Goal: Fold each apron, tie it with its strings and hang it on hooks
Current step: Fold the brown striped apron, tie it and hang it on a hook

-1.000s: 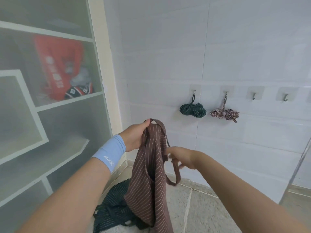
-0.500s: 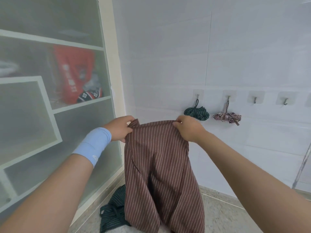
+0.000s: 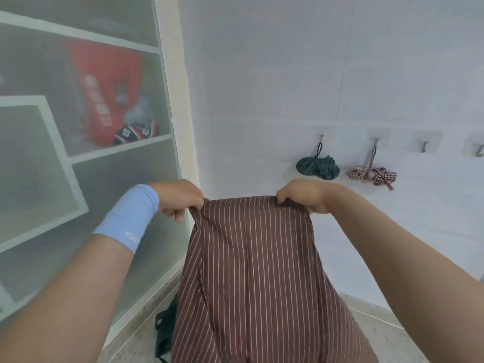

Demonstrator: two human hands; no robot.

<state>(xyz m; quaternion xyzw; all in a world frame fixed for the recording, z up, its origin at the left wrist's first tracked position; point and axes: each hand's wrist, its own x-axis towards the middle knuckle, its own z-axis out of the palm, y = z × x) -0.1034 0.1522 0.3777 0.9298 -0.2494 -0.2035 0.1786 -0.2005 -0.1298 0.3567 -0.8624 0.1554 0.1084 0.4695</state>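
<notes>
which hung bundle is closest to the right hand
The dark green bundle, on the leftmost hook; the checked bundle hangs one hook further from the right hand.

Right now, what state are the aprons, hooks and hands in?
Brown striped apron: spread open, held by its top edge.
Left hand: grips its top corner.
Right hand: grips the other corner.
Green apron: bundled, tied, hung.
Checked apron: bundled, tied, hung.
Third hook: bare.
Dark apron: heaped on floor.
</notes>
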